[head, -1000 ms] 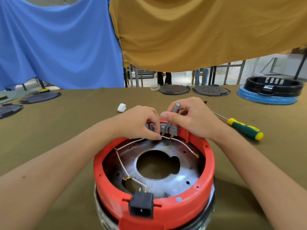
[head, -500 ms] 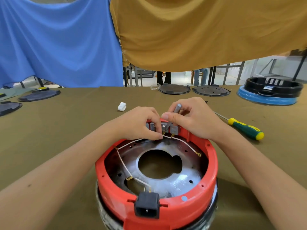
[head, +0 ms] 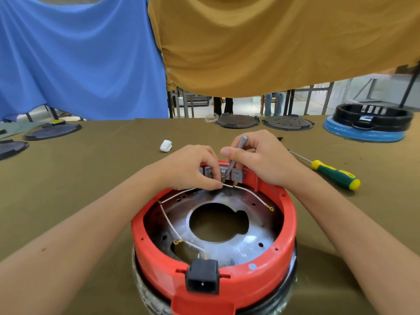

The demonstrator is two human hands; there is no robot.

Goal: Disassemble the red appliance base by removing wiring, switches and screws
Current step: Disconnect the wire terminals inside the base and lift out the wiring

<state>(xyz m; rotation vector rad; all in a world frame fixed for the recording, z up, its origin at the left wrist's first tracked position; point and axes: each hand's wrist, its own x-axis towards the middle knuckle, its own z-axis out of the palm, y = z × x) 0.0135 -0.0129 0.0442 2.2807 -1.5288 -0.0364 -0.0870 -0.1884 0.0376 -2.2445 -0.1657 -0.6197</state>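
Observation:
The red appliance base [head: 261,276] lies upside down in front of me, its metal plate [head: 254,244] with a large centre hole exposed. A black power socket [head: 203,279] sits in its near rim. White wires [head: 169,220] run round the inside to grey switch blocks [head: 236,175] at the far rim. My left hand [head: 191,169] pinches a white wire at a switch terminal. My right hand [head: 261,160] grips a thin grey tool [head: 237,153], its tip down at the switch blocks.
A green and yellow screwdriver [head: 334,175] lies on the olive cloth right of the base. A small white part [head: 166,145] lies behind the left hand. Dark round plates [head: 237,121] and a black and blue base [head: 370,125] stand at the far edge.
Both hands stay at the switch blocks with barely any movement. The view has shifted slightly, so the base sits a little more to the right.

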